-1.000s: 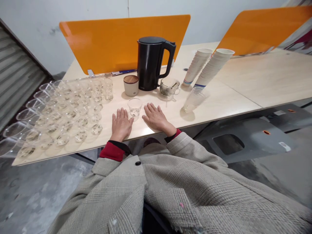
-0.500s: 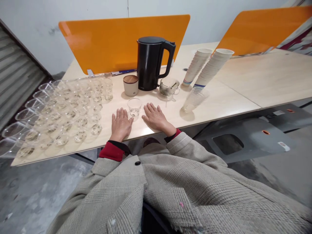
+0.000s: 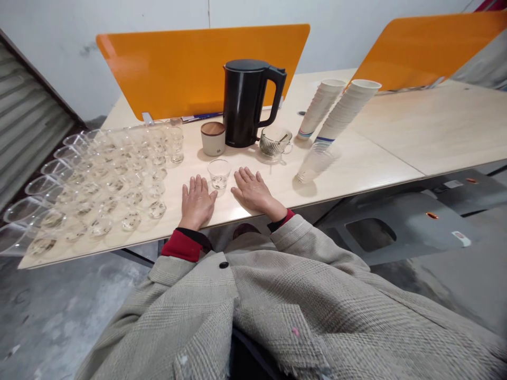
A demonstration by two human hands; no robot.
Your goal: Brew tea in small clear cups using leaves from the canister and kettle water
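My left hand (image 3: 196, 203) lies flat, palm down, on the light wooden table (image 3: 356, 158), fingers stretched out. My right hand (image 3: 255, 192) rests flat the same way a little to the right. Between the two hands stands a small clear plastic cup (image 3: 218, 173) with a little water in it; neither hand touches it. Behind the cup are a small white jar with a wooden lid (image 3: 213, 138), a black electric kettle (image 3: 246, 102) and a glass mug (image 3: 274, 141).
Several rows of clear plastic cups (image 3: 99, 174) with water cover the table's left part. Two leaning stacks of paper cups (image 3: 336, 111) and a stack of clear cups (image 3: 315, 163) stand to the right. Orange dividers (image 3: 178, 68) rise behind.
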